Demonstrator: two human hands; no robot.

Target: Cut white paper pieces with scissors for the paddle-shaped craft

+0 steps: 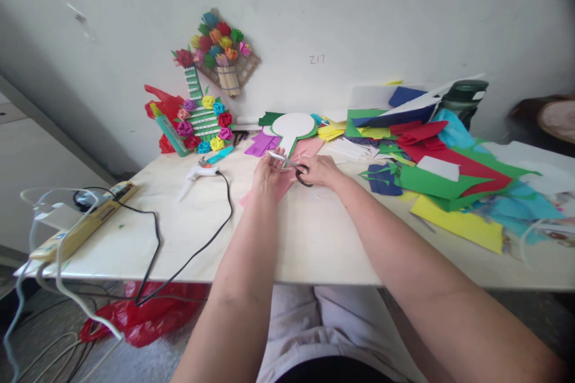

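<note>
Black-handled scissors (304,176) are gripped in my right hand (322,170), their metal blades pointing left toward my other hand. My left hand (266,170) is turned partly palm up, its fingers curled at the blade tips. A small pale sliver shows at those fingers, too small to make out. Pink paper (284,185) lies on the table beneath both hands. Just beyond them is a round white cutout with a handle-like stem (294,124), edged in green.
A white glue gun (202,172) lies left, its black cord looping toward a power strip (85,224). Coloured paper scraps (453,182) crowd the right, near a dark green bottle (462,99). Paper-flower decorations (204,122) and a glue bottle (171,131) stand at the back left.
</note>
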